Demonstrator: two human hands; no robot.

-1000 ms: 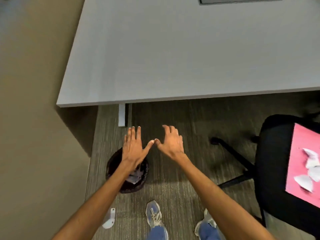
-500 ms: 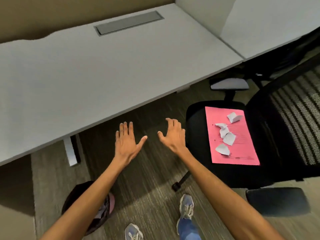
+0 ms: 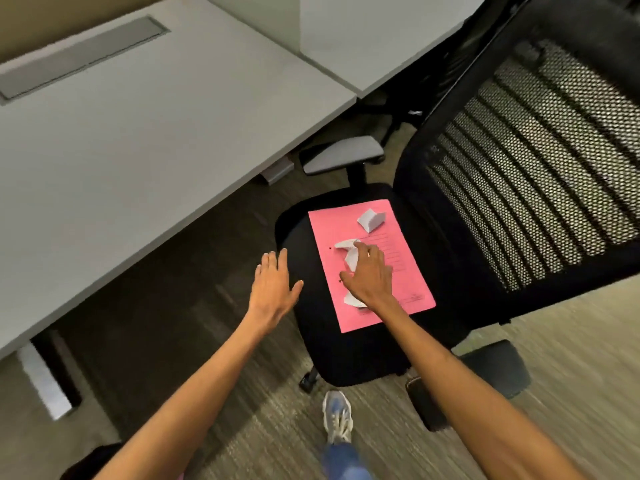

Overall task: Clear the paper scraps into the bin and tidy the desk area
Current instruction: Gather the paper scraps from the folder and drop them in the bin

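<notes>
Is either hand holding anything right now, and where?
Left hand holds nothing. Right hand covers the middle paper scrap on the pink sheet; a grip cannot be told.

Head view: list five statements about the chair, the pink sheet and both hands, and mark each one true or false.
1. The pink sheet lies on the chair seat. True.
2. The right hand is over the pink sheet, at the white scraps. True.
3. The left hand holds one of the scraps. False: the left hand holds nothing, and its fingers are straight.
4. The right hand covers every scrap. False: the far scrap lies apart from it, toward the chair back.
5. The chair back is black mesh. True.
</notes>
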